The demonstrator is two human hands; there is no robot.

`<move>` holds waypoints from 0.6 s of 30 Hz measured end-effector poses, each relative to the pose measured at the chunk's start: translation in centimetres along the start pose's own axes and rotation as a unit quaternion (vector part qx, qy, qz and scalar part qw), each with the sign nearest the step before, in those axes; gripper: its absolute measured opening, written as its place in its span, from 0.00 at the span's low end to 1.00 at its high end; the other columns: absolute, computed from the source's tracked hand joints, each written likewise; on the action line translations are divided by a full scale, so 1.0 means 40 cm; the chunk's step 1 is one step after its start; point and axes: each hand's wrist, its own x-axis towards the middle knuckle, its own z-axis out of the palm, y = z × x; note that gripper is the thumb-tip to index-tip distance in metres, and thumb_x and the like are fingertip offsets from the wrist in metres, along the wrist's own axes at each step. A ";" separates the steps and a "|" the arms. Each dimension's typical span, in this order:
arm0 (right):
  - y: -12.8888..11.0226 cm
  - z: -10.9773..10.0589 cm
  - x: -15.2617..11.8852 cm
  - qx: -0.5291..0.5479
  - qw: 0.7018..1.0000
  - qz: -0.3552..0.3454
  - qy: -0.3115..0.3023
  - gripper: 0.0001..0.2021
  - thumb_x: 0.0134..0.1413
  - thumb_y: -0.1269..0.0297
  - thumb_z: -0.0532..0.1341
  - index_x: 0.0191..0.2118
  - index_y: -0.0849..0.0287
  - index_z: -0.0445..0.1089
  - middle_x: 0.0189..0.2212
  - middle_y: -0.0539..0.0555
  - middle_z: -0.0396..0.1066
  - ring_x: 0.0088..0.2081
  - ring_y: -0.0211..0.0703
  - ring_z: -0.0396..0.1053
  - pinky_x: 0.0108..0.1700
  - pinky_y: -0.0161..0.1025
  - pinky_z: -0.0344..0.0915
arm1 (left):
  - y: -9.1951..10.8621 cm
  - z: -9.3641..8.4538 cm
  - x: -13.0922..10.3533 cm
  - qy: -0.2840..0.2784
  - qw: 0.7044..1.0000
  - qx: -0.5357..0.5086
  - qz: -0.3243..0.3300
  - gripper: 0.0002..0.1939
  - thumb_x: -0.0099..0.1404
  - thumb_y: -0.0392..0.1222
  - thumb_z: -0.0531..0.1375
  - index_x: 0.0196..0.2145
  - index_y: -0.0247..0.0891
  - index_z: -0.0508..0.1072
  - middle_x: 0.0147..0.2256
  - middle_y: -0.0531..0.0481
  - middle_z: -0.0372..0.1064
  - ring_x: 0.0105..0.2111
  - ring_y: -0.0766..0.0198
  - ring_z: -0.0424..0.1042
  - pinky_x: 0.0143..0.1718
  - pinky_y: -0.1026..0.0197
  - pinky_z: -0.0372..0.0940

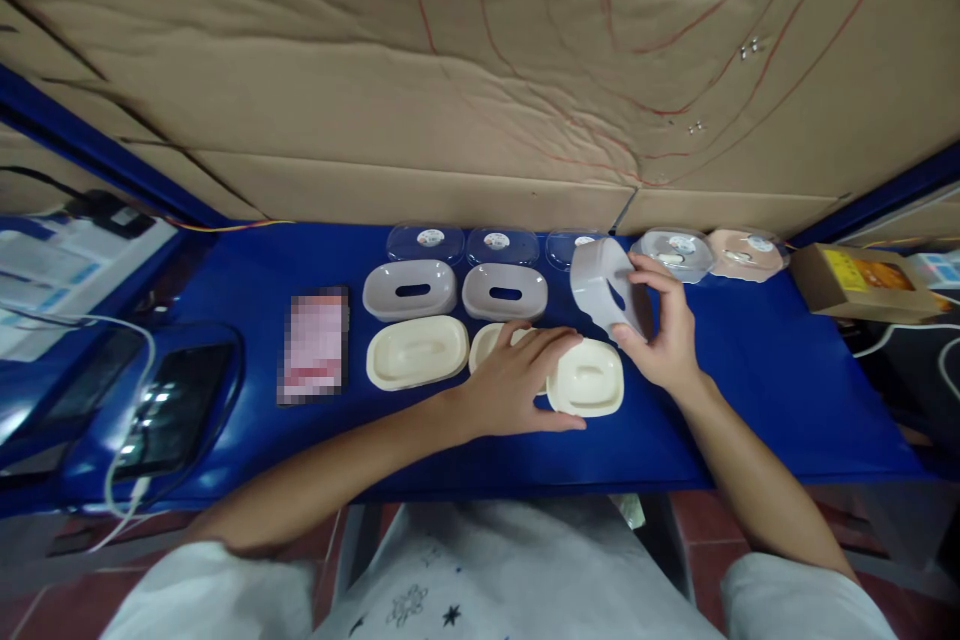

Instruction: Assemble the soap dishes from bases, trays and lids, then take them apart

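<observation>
My right hand (666, 335) grips a grey oval soap dish (602, 282) with a slot in its bottom, tilted on its side above the blue table. My left hand (517, 380) lies over the cream trays, fingers stretched out. Its fingertips and thumb are at the right cream tray (596, 377); whether they press on it I cannot tell. The hand partly covers the middle cream tray (487, 338). A third cream tray (417, 352) sits to the left. Behind them stand two more grey slotted dishes, one on the left (409, 289) and one in the middle (505, 292).
Clear lids (426, 244) with labels line the back by the cardboard wall (450, 120); a peach one (746, 253) sits at the right end. A pixelated pink rectangle (313, 345) lies left. A tablet (176, 410) with cables and a cardboard box (862, 282) flank the table.
</observation>
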 end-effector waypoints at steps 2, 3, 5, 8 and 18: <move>0.025 -0.006 0.013 -0.025 0.999 0.003 -0.023 0.26 0.64 0.47 0.67 0.61 0.49 0.63 0.67 0.65 0.67 0.69 0.67 0.66 0.67 0.67 0.65 | 0.007 0.018 0.016 -0.010 1.000 0.011 0.003 0.49 0.63 0.70 0.69 0.70 0.37 0.63 0.66 0.33 0.70 0.65 0.41 0.69 0.74 0.36 0.45; 0.041 -0.009 0.018 -0.040 0.998 0.007 -0.039 0.26 0.63 0.48 0.68 0.60 0.50 0.64 0.67 0.66 0.68 0.69 0.67 0.66 0.67 0.67 0.65 | 0.010 0.028 0.020 -0.014 1.000 0.020 0.006 0.47 0.65 0.69 0.69 0.69 0.37 0.64 0.65 0.34 0.70 0.65 0.42 0.69 0.74 0.35 0.44; 0.079 -0.011 0.024 -0.066 0.995 0.014 -0.074 0.25 0.61 0.50 0.69 0.59 0.51 0.66 0.67 0.67 0.68 0.69 0.68 0.66 0.66 0.68 0.64 | 0.011 0.047 0.019 -0.016 0.999 0.046 0.015 0.45 0.67 0.67 0.68 0.69 0.35 0.64 0.65 0.34 0.71 0.66 0.42 0.68 0.75 0.34 0.41; 0.127 -0.005 0.019 -0.082 0.988 0.014 -0.131 0.25 0.60 0.51 0.70 0.58 0.53 0.67 0.67 0.68 0.68 0.69 0.69 0.66 0.66 0.70 0.62 | 0.008 0.072 0.006 -0.015 0.996 0.088 0.021 0.44 0.70 0.67 0.65 0.70 0.33 0.63 0.67 0.32 0.69 0.68 0.41 0.66 0.75 0.32 0.39; 0.141 0.019 0.005 -0.016 0.977 -0.006 -0.213 0.25 0.68 0.48 0.65 0.65 0.49 0.67 0.75 0.63 0.57 0.76 0.63 0.54 0.73 0.68 0.56 | -0.005 0.077 -0.002 -0.008 0.988 0.154 0.016 0.32 0.77 0.58 0.58 0.69 0.36 0.67 0.71 0.29 0.61 0.67 0.38 0.67 0.70 0.31 0.52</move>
